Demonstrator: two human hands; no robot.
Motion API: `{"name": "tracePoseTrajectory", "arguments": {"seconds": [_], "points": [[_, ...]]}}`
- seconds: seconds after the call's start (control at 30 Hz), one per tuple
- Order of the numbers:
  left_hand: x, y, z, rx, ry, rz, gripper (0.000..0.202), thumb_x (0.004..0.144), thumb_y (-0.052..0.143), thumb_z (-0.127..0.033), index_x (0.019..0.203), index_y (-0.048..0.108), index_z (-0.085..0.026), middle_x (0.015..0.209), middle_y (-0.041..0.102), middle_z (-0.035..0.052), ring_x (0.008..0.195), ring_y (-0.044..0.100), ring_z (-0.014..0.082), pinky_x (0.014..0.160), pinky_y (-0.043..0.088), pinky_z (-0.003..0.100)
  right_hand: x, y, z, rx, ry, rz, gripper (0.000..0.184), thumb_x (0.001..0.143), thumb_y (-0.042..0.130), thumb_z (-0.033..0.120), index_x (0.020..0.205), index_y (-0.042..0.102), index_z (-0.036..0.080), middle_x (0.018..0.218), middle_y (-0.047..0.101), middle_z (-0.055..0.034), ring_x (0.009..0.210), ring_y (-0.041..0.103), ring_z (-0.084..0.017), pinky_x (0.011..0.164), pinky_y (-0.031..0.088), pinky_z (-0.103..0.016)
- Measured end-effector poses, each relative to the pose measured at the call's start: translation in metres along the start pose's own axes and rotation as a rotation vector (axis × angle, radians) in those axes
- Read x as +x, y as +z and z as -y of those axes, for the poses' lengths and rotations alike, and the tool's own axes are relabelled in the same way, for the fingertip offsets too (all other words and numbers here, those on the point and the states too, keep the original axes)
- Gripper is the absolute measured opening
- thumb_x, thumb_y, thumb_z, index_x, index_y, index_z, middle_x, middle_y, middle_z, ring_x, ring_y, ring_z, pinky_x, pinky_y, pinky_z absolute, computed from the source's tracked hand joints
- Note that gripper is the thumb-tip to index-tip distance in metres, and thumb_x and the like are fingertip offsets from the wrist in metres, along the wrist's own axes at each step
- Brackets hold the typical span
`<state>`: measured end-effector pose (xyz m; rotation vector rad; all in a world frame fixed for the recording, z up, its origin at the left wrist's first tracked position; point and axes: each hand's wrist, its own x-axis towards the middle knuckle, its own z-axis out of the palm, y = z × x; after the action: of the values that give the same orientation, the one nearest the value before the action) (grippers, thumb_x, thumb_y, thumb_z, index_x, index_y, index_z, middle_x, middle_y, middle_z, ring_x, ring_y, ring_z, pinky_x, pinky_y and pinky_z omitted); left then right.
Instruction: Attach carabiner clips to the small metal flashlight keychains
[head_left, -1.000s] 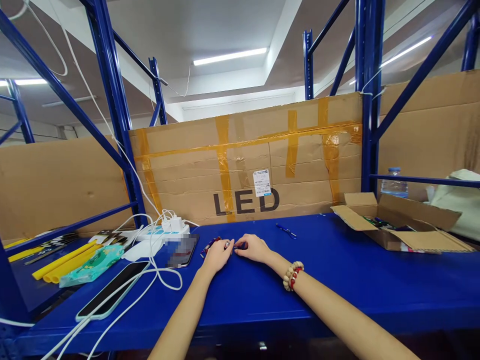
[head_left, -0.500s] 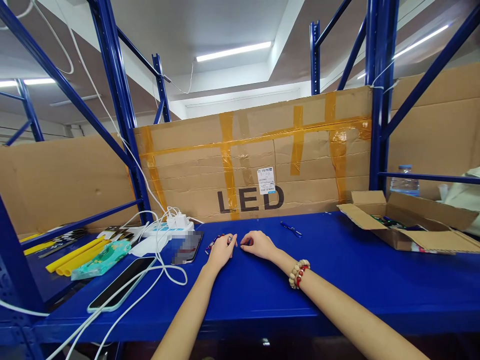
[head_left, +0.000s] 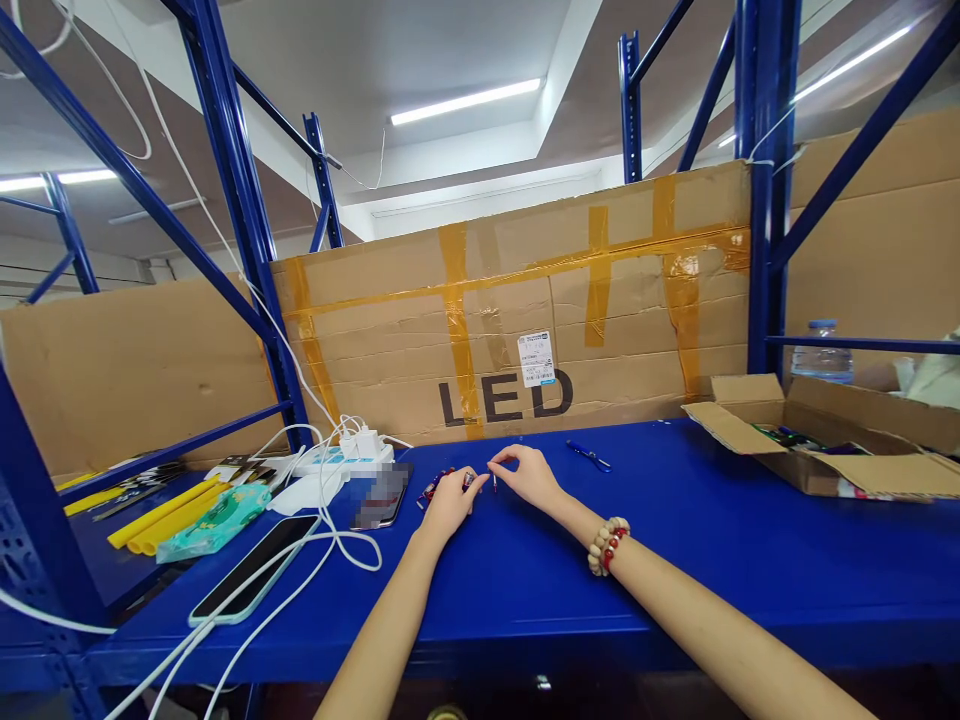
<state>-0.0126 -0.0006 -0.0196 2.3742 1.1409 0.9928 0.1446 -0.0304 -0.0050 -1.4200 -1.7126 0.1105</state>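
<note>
My left hand [head_left: 452, 499] rests on the blue shelf top [head_left: 675, 560], fingers curled round a small red and silver object [head_left: 442, 482] that lies on the surface. My right hand [head_left: 527, 472], with a bead bracelet on its wrist, is raised slightly and pinches a tiny thin piece [head_left: 493, 478] between thumb and forefinger, right beside the left fingertips. Both hands are close together in front of the cardboard sheet marked LED [head_left: 510, 310].
A blue clip-like tool [head_left: 589, 455] lies behind my right hand. To the left are a power strip with chargers [head_left: 346, 455], white cables, two phones [head_left: 251, 580], a teal pack and yellow tubes [head_left: 161, 515]. An open carton [head_left: 832, 445] and water bottle [head_left: 823, 350] stand right.
My right hand has lifted off the surface and formed a pinch on a tiny piece. The left hand stays on the small object. The camera has shifted slightly.
</note>
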Motion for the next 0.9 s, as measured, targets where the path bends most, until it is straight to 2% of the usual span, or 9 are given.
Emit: {"name": "tracePoseTrajectory", "arguments": {"seconds": [0.33, 0.53, 0.7, 0.9], "points": [[0.000, 0.001, 0.002, -0.016, -0.010, -0.006, 0.035, 0.080, 0.042, -0.049, 0.067, 0.045, -0.017, 0.041, 0.044, -0.0059, 0.045, 0.045, 0.0110, 0.059, 0.035, 0.023, -0.001, 0.004, -0.003, 0.087, -0.077, -0.051, 0.010, 0.072, 0.057, 0.023, 0.072, 0.065, 0.018, 0.075, 0.064, -0.0020, 0.070, 0.058, -0.013, 0.064, 0.043, -0.023], [-0.001, -0.002, -0.006, 0.025, -0.049, -0.062, 0.040, 0.080, 0.039, -0.049, 0.058, 0.039, -0.017, 0.045, 0.046, -0.0033, 0.050, 0.044, 0.0114, 0.059, 0.033, 0.024, 0.001, 0.005, -0.006, 0.070, -0.120, -0.090, 0.011, 0.072, 0.057, 0.022, 0.063, 0.059, 0.015, 0.081, 0.061, -0.0040, 0.077, 0.055, -0.014, 0.069, 0.042, -0.025], [-0.001, -0.002, -0.004, -0.015, -0.060, -0.045, 0.037, 0.081, 0.038, -0.051, 0.065, 0.040, -0.017, 0.046, 0.045, -0.0049, 0.049, 0.043, 0.0109, 0.058, 0.032, 0.023, 0.000, 0.004, -0.004, 0.075, -0.096, -0.081, 0.010, 0.071, 0.056, 0.022, 0.063, 0.057, 0.015, 0.079, 0.061, -0.0034, 0.074, 0.056, -0.014, 0.066, 0.041, -0.024], [-0.001, -0.002, -0.004, 0.063, -0.053, -0.107, 0.036, 0.081, 0.039, -0.050, 0.067, 0.041, -0.017, 0.061, 0.047, -0.0025, 0.059, 0.041, 0.0108, 0.058, 0.029, 0.022, -0.001, 0.003, -0.002, 0.094, -0.070, -0.062, 0.010, 0.070, 0.054, 0.022, 0.062, 0.056, 0.016, 0.073, 0.063, -0.0027, 0.068, 0.056, -0.014, 0.064, 0.039, -0.024]]}}
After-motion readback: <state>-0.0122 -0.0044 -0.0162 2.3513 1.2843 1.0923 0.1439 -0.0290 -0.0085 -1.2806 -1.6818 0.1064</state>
